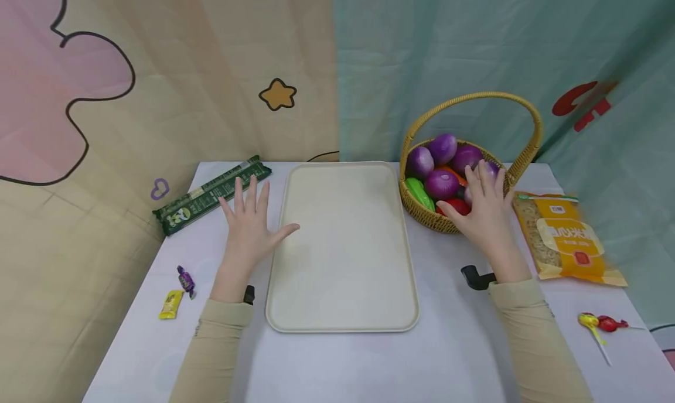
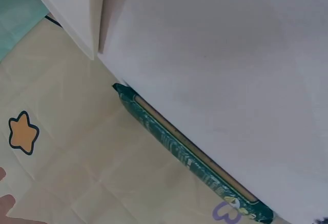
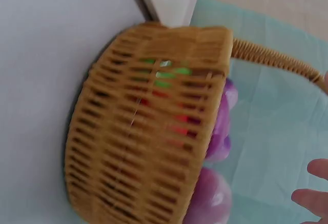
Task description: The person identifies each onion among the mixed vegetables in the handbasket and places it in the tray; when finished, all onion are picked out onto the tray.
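A cream tray (image 1: 343, 309) lies flat in the middle of the white table. My left hand (image 1: 251, 222) rests open with spread fingers just left of the tray, its thumb over the tray's rim. My right hand (image 1: 482, 209) is open over the near right side of a wicker basket (image 1: 422, 212), fingers straight above the vegetables. The basket (image 3: 143, 131) holds purple onions (image 1: 442, 184), a green vegetable (image 1: 419, 193) and a red one (image 1: 456, 206). The right wrist view shows the basket's woven wall close up with onions (image 3: 218, 126) at its rim.
A dark green packet (image 1: 213, 193) lies at the back left, also seen in the left wrist view (image 2: 189, 155). Two wrapped sweets (image 1: 178, 291) sit near the left edge. An orange bag (image 1: 566, 239) lies right of the basket, a lollipop (image 1: 601, 324) near the front right.
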